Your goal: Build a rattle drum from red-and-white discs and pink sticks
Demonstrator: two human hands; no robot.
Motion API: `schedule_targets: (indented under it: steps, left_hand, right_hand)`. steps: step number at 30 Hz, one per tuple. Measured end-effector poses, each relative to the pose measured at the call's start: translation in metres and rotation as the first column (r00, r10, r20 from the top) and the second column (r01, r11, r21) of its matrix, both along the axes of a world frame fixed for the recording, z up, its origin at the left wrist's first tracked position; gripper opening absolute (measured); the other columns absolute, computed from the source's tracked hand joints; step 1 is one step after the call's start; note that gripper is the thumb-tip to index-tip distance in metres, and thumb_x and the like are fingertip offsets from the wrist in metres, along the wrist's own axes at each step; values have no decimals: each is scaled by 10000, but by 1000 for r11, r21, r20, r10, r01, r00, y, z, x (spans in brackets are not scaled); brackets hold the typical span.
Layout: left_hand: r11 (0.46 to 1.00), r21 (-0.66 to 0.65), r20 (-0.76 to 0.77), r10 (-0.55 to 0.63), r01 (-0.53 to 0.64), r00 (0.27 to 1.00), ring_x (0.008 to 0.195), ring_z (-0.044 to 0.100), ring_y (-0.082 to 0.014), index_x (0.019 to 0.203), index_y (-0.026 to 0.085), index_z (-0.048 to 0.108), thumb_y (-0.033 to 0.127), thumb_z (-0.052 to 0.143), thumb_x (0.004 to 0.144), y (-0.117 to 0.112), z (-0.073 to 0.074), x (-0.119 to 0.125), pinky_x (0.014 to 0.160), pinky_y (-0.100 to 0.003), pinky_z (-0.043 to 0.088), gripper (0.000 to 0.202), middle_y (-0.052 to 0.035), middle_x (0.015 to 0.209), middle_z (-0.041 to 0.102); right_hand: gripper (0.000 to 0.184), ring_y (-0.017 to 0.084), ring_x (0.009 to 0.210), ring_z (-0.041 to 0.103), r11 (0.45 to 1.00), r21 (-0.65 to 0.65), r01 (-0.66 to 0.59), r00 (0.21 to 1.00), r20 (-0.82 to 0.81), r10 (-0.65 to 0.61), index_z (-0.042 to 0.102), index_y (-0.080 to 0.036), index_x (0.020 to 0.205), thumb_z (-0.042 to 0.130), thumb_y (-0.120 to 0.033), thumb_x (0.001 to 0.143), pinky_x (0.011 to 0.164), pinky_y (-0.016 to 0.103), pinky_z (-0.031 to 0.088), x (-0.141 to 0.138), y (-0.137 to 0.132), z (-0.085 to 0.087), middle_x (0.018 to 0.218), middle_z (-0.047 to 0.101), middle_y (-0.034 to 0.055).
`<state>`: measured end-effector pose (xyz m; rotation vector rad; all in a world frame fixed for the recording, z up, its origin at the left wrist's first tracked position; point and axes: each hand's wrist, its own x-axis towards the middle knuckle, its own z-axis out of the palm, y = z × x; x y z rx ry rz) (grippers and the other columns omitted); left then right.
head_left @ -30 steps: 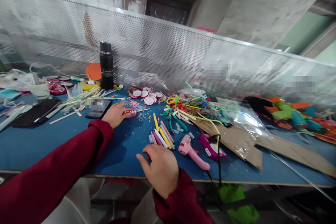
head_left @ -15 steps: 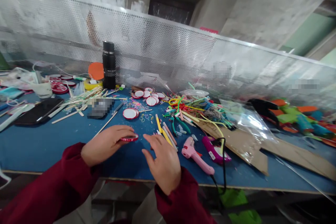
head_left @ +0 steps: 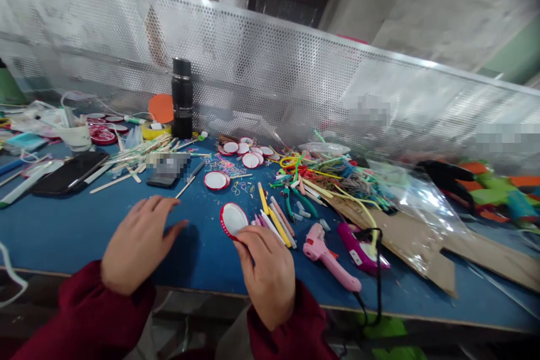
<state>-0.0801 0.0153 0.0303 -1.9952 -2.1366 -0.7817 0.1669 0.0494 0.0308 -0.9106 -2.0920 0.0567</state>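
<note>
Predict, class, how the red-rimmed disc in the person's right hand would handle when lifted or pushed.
The red-rimmed disc is probably stiff: gripped at one edge by the right hand, it shows no visible sag. It seems light, since fingertips alone support it. Its round outline suggests it might roll if stood on edge.

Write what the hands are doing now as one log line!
left hand: open, nothing visibly held | right hand: holding red-rimmed white disc | near right hand: colored sticks, pink glue gun
</note>
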Motion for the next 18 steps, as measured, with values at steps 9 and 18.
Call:
schedule_targets:
  steps: [9, 18]
  left_hand:
    - [983, -106, -311, 111, -151, 944, 864, 628, -303, 857, 200, 642, 299, 389, 924, 6, -12, -32, 848, -432, 458, 281, -123, 880, 673]
    - [884, -83, -315, 414, -460, 854, 833, 661, -300, 973, 200, 586, 381, 239, 973, -6, 11, -69, 733, -404, 475, 391, -132, 956, 691]
  right_hand:
    - [98, 182, 882, 630, 999, 39, -16, 1000, -18, 16, 663, -215, 962, 580, -180, 924, 822, 324, 474, -1, 2, -3, 969, 702, 41]
    - [113, 170, 867, 635, 999, 43, -10, 999, -31, 11, 672, -219, 955, 563, -197, 932, 812, 312, 480, 4, 1, -5, 948, 706, 37]
